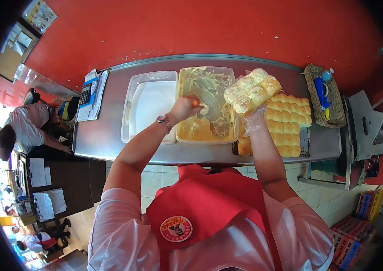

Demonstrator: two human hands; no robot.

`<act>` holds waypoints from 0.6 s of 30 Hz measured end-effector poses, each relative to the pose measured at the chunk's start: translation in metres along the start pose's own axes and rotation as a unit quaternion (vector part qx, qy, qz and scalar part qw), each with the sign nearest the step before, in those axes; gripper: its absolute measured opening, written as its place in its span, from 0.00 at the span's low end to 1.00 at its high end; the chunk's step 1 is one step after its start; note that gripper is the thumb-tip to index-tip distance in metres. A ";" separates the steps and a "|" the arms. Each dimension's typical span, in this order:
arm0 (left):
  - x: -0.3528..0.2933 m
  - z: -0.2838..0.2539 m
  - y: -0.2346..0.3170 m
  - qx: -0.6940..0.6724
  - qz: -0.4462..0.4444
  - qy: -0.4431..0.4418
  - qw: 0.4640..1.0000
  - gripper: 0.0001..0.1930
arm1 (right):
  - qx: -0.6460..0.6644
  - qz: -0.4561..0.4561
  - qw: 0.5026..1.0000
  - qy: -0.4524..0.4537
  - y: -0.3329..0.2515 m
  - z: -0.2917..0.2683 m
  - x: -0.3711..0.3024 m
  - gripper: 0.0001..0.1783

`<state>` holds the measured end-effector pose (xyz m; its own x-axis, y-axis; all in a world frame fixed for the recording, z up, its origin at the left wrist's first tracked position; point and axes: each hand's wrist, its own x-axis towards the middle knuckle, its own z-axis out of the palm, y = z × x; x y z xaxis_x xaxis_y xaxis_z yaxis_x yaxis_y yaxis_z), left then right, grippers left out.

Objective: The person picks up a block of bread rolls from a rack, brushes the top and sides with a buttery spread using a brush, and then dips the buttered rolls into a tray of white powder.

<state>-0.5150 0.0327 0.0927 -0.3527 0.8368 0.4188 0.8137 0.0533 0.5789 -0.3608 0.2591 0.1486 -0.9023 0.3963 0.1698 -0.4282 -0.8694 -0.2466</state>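
My left hand (185,108) is closed round a small orange-handled spreader (195,104); its working end is smeared with cream and its exact shape is hard to make out. It is over a clear tub (236,128) with pale yellow cream (209,86) smeared on its bottom and walls. In a clear plastic glove, my right hand (255,121) grips a block of joined bread rolls (251,90) coated in cream, raised beside the tub's right side. More golden rolls (286,122) sit in joined rows on a dark tray (305,140) to the right, partly behind my right forearm.
Left of the cream stands a second clear tub (153,108) with a white inside. A calculator (85,94) and papers lie at the metal table's left end. A wicker basket (313,86) holding a blue tape dispenser is at the right. Another person (28,122) sits far left.
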 end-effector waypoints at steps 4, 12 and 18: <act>0.022 -0.041 0.009 -0.266 -0.320 0.205 0.886 0.14 | -0.024 -0.021 0.998 0.063 0.006 -0.024 -0.014 0.27; 0.057 -0.056 0.154 0.037 0.068 0.228 0.971 0.06 | -0.055 0.033 0.979 0.194 0.057 0.063 -0.002 0.18; 0.047 -0.063 0.206 -0.058 0.262 0.084 0.960 0.05 | -0.027 0.072 0.990 0.122 0.062 0.068 0.013 0.14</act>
<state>-0.3928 0.0490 0.2758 0.0141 0.6324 0.7746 0.8466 -0.4198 0.3273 -0.3956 0.1908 0.2003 -0.9367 0.3343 -0.1041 -0.2903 -0.9077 -0.3029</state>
